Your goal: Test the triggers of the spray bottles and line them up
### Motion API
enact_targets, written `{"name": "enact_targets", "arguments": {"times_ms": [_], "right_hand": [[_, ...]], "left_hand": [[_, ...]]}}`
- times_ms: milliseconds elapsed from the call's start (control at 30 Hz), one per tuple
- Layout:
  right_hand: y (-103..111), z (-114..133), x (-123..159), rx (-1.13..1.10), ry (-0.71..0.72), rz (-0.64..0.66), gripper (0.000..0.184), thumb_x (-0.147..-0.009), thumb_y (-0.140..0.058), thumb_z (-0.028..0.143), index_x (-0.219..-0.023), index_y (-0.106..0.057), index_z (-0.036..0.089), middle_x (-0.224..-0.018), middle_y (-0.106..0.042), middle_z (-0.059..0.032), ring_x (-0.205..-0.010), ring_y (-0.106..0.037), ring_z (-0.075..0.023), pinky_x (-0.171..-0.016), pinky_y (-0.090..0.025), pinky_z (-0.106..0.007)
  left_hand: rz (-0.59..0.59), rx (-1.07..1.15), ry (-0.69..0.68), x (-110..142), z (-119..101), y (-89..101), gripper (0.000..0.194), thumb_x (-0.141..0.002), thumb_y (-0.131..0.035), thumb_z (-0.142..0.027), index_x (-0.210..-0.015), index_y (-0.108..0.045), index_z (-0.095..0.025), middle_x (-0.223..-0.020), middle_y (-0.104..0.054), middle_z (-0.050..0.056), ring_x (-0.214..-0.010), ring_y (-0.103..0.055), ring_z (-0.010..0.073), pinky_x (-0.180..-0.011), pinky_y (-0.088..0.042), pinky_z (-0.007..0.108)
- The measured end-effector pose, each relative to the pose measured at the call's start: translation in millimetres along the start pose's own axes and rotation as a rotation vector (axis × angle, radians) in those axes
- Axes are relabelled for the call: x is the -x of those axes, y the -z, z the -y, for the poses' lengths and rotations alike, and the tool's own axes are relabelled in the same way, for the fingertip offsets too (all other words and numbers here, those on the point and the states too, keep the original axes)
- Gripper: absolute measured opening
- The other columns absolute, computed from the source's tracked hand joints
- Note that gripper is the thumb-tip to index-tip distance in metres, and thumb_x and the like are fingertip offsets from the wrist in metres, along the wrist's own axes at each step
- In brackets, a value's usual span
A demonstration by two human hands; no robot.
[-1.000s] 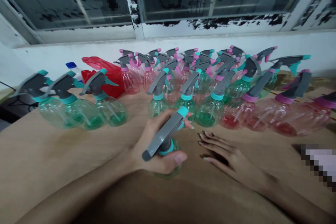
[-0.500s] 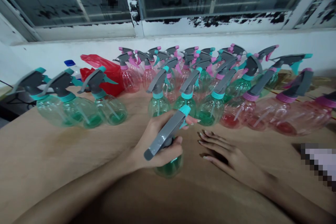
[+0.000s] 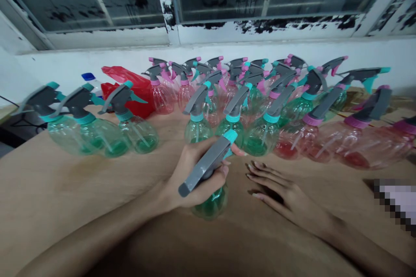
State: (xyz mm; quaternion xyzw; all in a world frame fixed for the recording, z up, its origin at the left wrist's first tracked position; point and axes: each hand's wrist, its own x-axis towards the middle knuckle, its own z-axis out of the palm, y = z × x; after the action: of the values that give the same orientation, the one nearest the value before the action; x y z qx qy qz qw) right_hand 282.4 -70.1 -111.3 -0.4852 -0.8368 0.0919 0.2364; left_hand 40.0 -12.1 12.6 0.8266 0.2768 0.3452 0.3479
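My left hand point(image 3: 191, 173) is wrapped round the neck of a green spray bottle point(image 3: 209, 202) with a grey trigger head and teal nozzle, which stands on the wooden table point(image 3: 65, 181). My right hand point(image 3: 279, 190) lies flat on the table just right of that bottle, fingers stretched out, holding nothing. A little beyond my hands stands a row of green spray bottles point(image 3: 232, 127).
Many more spray bottles crowd the back of the table: three green ones point(image 3: 97, 132) at the left, pink ones point(image 3: 341, 138) at the right. A red plastic bag point(image 3: 133, 91) and a blue-capped bottle point(image 3: 89, 80) sit by the white wall under the window.
My left hand has shifted its grip from the bottle's body up to its neck, and the green body now shows below the hand. The right hand has stayed still.
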Motion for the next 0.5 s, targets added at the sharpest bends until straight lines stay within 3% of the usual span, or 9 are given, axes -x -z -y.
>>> {"name": "enact_targets", "arguments": {"times_ms": [233, 400, 500], "right_hand": [[0.9, 1.2, 0.5, 0.012, -0.006, 0.014, 0.042, -0.089, -0.049, 0.034, -0.131, -0.046, 0.028, -0.138, -0.047, -0.0009, -0.130, -0.038, -0.0225, -0.105, -0.038, -0.047], [0.1, 0.5, 0.9, 0.027, -0.004, 0.012, 0.043, -0.089, -0.049, 0.035, -0.131, -0.045, 0.027, -0.138, -0.047, -0.0010, -0.130, -0.037, -0.0224, -0.105, -0.038, -0.046], [0.2, 0.7, 0.8, 0.026, -0.005, 0.019, 0.042, -0.090, -0.048, 0.035, -0.131, -0.046, 0.026, -0.138, -0.047, -0.0015, -0.130, -0.037, -0.0223, -0.105, -0.038, -0.046]], "left_hand": [[-0.002, -0.015, -0.070, 0.6, -3.3, 0.9, 0.012, -0.072, -0.049, -0.016, -0.076, -0.060, -0.020, -0.073, -0.066, 0.002, -0.061, -0.061, 0.0141, -0.062, -0.051, 0.026], [0.021, -0.071, -0.067, 1.7, -4.1, 1.8, 0.011, -0.074, -0.049, -0.018, -0.075, -0.060, -0.021, -0.068, -0.065, 0.001, -0.060, -0.062, 0.0155, -0.057, -0.050, 0.027], [0.027, -0.055, 0.009, 2.2, -1.3, 2.0, 0.019, -0.077, -0.048, -0.023, -0.091, -0.060, -0.022, -0.059, -0.060, -0.002, -0.057, -0.061, 0.0163, -0.057, -0.050, 0.028]]}}
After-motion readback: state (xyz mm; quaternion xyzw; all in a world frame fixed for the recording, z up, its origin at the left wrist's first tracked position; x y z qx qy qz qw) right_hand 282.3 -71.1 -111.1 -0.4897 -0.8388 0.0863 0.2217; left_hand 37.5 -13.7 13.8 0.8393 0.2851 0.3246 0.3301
